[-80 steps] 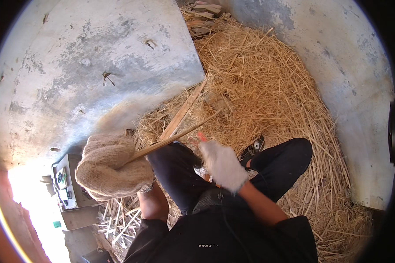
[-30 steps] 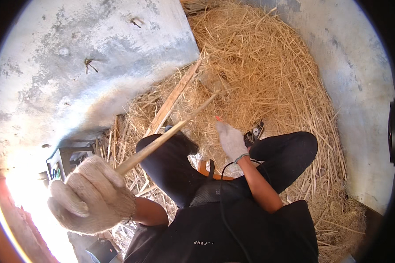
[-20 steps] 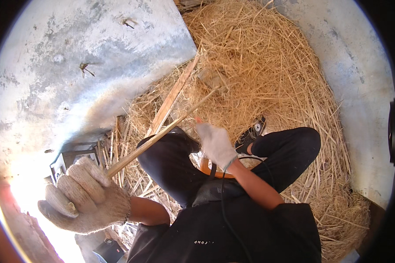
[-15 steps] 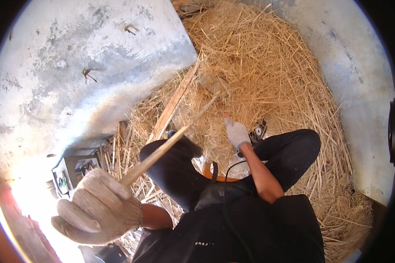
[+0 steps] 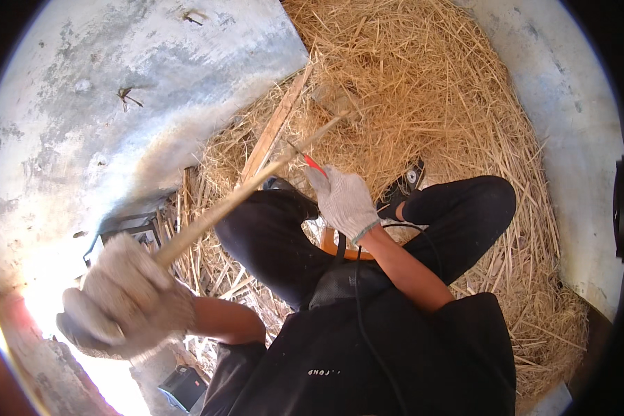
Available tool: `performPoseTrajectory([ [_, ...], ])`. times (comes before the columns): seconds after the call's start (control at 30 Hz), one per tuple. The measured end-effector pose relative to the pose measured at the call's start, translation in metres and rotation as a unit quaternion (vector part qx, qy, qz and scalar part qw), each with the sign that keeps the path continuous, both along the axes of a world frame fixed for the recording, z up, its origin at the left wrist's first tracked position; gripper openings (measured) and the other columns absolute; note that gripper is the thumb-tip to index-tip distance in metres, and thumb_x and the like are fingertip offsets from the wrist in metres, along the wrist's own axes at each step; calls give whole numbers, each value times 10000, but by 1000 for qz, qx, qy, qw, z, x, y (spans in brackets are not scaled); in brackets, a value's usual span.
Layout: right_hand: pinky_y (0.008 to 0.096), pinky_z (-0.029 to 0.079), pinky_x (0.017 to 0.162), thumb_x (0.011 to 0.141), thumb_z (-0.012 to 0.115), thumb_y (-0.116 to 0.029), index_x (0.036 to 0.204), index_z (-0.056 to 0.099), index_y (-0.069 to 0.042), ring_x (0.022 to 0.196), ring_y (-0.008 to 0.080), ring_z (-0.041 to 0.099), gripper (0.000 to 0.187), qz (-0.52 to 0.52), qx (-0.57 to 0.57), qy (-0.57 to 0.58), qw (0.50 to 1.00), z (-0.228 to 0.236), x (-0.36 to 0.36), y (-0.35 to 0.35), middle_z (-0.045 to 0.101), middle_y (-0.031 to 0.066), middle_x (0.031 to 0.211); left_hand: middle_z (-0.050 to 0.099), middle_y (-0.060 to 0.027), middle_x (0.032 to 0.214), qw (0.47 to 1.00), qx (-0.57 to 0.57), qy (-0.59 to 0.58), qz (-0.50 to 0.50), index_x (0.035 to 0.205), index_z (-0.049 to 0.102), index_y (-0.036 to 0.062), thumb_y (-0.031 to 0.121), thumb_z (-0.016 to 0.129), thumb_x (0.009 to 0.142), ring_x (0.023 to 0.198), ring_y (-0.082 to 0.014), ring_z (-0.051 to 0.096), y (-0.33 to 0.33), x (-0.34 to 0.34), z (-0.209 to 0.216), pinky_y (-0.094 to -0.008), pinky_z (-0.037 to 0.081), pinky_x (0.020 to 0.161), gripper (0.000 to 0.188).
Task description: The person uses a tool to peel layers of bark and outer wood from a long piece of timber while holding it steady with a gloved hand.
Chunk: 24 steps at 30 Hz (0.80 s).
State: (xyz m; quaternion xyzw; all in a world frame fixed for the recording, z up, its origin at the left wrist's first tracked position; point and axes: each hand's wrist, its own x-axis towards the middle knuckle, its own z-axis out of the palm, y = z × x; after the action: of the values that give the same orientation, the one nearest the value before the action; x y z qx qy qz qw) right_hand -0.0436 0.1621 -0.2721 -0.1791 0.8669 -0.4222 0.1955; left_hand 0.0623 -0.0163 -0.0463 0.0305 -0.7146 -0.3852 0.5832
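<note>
Low on the left, my gloved left hand (image 5: pixel 128 298) is closed round the thick end of a long pale wooden strip (image 5: pixel 236 200). The strip slants up and away to the right, its thin tip over the shavings. My right hand (image 5: pixel 347 202), also gloved, is closed on a small red-handled knife (image 5: pixel 314 164). Its thin dark blade points up and left, close to the strip's far half; whether it touches the wood I cannot tell. The palm hides the rest of the handle.
A heap of straw-like shavings (image 5: pixel 409 90) covers the floor around my bent legs. Beyond the strip lies a flat board (image 5: pixel 277 125). Stained pale walls (image 5: pixel 152 69) stand left and right (image 5: pixel 568 125). A black box (image 5: pixel 185 387) sits at lower left.
My right hand has moved up and left toward the strip, bringing the red-handled knife into fuller view. My left hand has shifted slightly left with the strip.
</note>
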Motion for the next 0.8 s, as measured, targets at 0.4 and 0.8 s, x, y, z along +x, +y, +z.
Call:
performPoseTrajectory([
  [0.4,495,492,598,1056,415,-373,966,637,5,695,441,652,448,8,20,31,999,-42,-12,-1,642,244,754,451,-5,651,983,121,67,-124,742,519,111,232,592,891,555,-146,404,12,-11,12,-300,391,524,205],
  [0.8,378,473,708,1001,459,-625,972,672,46,715,176,530,705,-31,-191,-153,969,26,-26,11,567,152,697,308,13,566,954,214,23,-210,663,421,151,212,483,934,477,-143,247,12,-37,32,-320,294,447,285],
])
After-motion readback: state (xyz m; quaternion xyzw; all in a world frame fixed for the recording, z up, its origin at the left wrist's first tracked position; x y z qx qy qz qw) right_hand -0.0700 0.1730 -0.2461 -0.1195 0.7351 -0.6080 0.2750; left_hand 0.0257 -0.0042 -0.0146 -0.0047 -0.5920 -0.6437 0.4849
